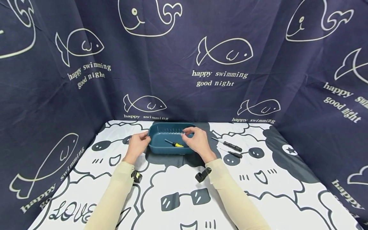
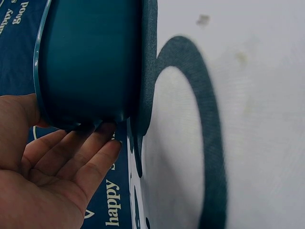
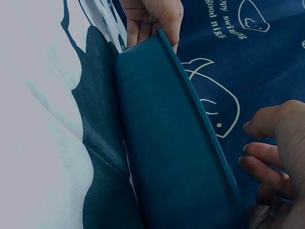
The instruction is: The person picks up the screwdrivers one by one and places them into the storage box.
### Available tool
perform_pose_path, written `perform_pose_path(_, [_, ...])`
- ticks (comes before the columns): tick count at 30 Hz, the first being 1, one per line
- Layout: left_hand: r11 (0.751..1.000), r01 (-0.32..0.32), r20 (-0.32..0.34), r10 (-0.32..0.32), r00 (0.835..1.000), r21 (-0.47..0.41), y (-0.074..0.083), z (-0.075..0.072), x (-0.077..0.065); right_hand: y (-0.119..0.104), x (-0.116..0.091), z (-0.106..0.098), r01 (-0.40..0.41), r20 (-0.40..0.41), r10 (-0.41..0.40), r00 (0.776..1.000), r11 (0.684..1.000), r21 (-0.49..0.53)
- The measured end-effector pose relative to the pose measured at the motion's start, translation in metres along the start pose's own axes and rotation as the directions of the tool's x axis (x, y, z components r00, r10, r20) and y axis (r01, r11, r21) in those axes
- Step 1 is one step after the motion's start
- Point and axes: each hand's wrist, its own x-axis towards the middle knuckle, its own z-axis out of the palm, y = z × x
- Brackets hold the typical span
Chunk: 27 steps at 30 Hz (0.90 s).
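A dark teal rectangular bin point(image 1: 162, 149) stands at the back of the table, and a screwdriver point(image 1: 176, 144) with a yellow and black handle lies inside it. My left hand point(image 1: 138, 144) grips the bin's left end. In the left wrist view, the thumb is at the rim and the fingers point(image 2: 102, 155) are against the outside. My right hand point(image 1: 198, 140) hovers over the bin's right part, fingers loosely bent. The right wrist view shows a gap between its thumb and fingers point(image 3: 262, 164), with nothing held there.
To the right of the bin lie a larger screwdriver point(image 1: 232, 146) with a black handle and a smaller black screwdriver point(image 1: 235, 154). A cartoon-printed cloth point(image 1: 172, 179) covers the table. Dark blue curtains point(image 1: 184, 95) with fish drawings enclose the back and sides.
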Motion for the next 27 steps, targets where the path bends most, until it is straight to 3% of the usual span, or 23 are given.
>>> perform_pose_path(27, [1.0, 0.014, -0.003, -0.014, 1.0, -0.004, -0.002, 0.002, 0.003, 0.011, -0.003, -0.036, 0.047, -0.023, -0.048, 0.999, 0.998, -0.03])
